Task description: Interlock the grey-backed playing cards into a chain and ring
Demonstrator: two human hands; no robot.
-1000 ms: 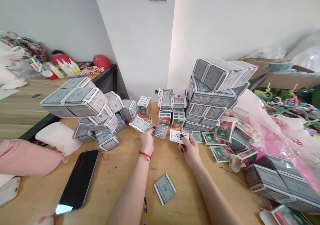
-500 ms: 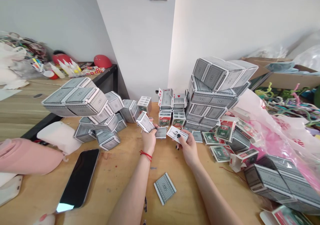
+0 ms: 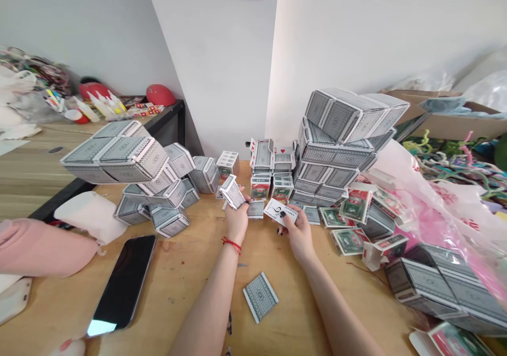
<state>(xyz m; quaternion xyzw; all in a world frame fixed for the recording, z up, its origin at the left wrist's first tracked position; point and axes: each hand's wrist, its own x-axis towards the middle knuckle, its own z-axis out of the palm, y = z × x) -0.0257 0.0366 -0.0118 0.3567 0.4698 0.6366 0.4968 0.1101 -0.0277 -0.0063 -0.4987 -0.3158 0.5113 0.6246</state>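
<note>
My left hand (image 3: 236, 223), with a red string bracelet at the wrist, grips folded playing cards (image 3: 233, 192) joined into a small open shape, grey backs outward. A flat white playing card (image 3: 278, 214) with a black figure is pinched in my right hand (image 3: 296, 230), its printed face up. Between the hands, a grey-backed card (image 3: 254, 209) lies on the wooden table. Nearer to me rests a grey card with folded edges (image 3: 261, 297). Behind the hands stand red-and-green card boxes (image 3: 260, 188) with grey folded-card pieces (image 3: 262, 155) on top.
On the right rises a tall stack of card blocks (image 3: 336, 155), with card boxes (image 3: 349, 241) and pink plastic (image 3: 439, 208) beside it. More stacked card blocks (image 3: 119, 158) lean at the left. A black phone (image 3: 124, 284) lies at the front left.
The folded cards in my left hand have tilted more upright. My right hand keeps its grip on the white card with hardly any movement. The view has shifted slightly.
</note>
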